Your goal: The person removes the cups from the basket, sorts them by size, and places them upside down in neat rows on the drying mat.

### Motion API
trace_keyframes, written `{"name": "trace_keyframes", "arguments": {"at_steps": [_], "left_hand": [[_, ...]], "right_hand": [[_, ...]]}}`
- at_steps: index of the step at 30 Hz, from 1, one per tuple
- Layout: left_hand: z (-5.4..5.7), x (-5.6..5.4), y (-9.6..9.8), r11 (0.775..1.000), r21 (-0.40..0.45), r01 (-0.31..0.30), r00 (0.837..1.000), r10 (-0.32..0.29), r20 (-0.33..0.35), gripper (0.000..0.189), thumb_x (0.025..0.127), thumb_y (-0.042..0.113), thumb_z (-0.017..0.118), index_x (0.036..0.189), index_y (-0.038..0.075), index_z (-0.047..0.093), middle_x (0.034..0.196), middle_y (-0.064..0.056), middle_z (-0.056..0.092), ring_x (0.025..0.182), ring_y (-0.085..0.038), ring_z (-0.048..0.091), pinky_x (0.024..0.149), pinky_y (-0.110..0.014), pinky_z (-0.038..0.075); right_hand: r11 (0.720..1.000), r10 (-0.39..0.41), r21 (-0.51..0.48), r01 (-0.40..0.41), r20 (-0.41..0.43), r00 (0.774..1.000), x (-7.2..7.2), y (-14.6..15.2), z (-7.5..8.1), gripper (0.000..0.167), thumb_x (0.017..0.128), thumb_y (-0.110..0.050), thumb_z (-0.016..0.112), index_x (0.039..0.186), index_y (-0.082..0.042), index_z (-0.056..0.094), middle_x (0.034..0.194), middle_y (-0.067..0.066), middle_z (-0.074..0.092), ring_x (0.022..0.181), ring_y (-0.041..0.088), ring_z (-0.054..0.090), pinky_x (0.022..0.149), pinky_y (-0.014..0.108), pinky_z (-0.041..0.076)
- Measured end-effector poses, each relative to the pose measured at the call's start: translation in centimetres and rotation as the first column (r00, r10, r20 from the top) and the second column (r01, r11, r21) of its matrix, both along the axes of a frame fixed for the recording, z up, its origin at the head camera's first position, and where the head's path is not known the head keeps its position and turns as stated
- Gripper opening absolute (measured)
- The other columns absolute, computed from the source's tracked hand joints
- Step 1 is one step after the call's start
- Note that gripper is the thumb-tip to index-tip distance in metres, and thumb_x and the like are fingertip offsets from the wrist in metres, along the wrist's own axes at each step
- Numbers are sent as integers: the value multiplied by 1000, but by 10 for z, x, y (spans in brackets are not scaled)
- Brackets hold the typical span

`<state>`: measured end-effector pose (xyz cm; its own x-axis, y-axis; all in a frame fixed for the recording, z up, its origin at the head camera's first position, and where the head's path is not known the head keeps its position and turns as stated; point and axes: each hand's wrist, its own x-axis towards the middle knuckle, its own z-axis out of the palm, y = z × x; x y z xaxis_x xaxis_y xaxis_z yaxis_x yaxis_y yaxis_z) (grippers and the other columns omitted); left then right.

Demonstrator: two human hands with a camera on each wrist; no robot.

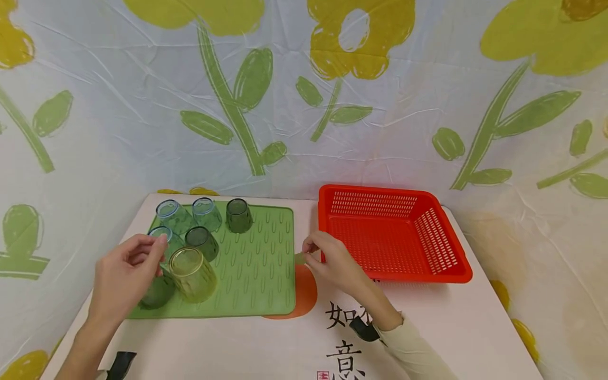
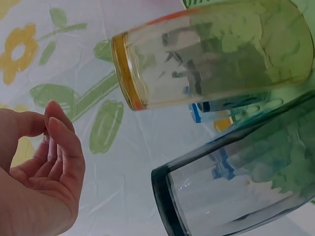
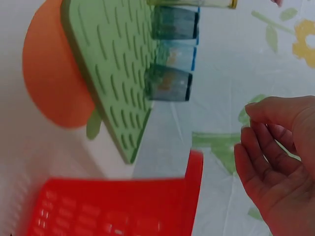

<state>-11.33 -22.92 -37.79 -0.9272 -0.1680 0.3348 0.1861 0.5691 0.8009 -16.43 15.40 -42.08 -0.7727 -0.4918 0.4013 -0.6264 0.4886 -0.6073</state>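
My left hand (image 1: 124, 277) hovers over the front left of a green drying mat (image 1: 266, 264), fingers loosely curled, thumb near the index fingertip, nothing held. Close to it are an upside-down yellow glass (image 1: 192, 277) and a dark green glass (image 1: 158, 291), partly behind the hand. Further back stand blue-rimmed glasses (image 1: 173, 215) and dark grey glasses (image 1: 239, 216). In the left wrist view the hand is apart from the yellow glass (image 2: 221, 59). Between mat and basket my right hand (image 1: 334, 264) hangs in the air, also loosely curled and holding nothing.
A red plastic basket (image 1: 380, 224) with slotted walls stands at the right, with nothing visible inside. The white table (image 1: 266, 348) bears an orange print and black characters near its front. A flower-patterned cloth (image 1: 304, 158) rises behind the table.
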Motion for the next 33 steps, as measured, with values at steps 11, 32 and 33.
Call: {"name": "trace_keyframes", "arguments": {"at_steps": [11,32,33], "left_hand": [[10,-24,-13,992,-120,-34,982,11,-186,11,93,11,75,88,2,74,71,19,63,63,8,57,62,-5,43],[12,-57,-64,945,-324,-45,935,-75,-348,12,87,9,73,90,-3,73,90,34,51,88,21,44,80,-5,31],[12,-58,-67,943,-329,-51,933,-73,-354,13,87,9,73,90,-4,74,90,29,54,90,19,44,81,-5,30]], "right_hand": [[983,-111,123,137,-200,973,-6,67,11,26,83,8,80,96,-6,64,94,3,64,93,19,64,80,39,60],[913,-214,219,345,-464,860,-15,193,22,33,71,13,85,95,0,67,91,11,65,85,26,60,81,20,45],[910,-217,221,350,-465,858,-15,198,22,33,71,12,85,96,0,67,91,11,65,86,27,60,82,23,45]]}}
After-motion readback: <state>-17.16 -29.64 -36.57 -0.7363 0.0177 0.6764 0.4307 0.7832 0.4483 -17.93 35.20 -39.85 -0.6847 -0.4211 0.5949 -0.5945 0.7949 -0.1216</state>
